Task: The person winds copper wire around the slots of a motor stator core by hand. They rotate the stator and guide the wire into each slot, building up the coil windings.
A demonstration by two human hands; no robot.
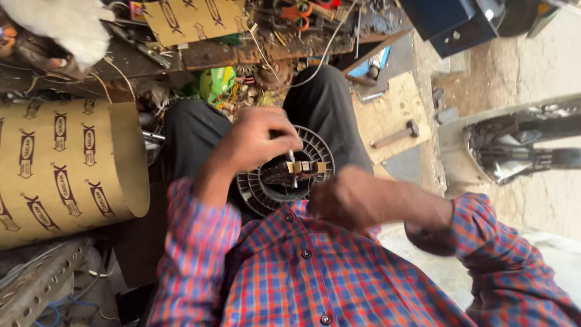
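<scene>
Right now the left hand [257, 142] has its fingers pinched together on a thin rod [292, 166] standing in the round motor stator [284, 172]. Just beside the stator's near rim, the blurred right hand [345, 197] is curled; I cannot tell its grip.

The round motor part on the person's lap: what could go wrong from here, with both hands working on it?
1. The round motor part rests only on the lap, with no clamp in view, so it might slip or tilt.
2. The left hand pinches a thin tool close to the right hand, which is blurred; a slip could jab it.
3. The hammer lies loose on the board beside the knee.
</scene>
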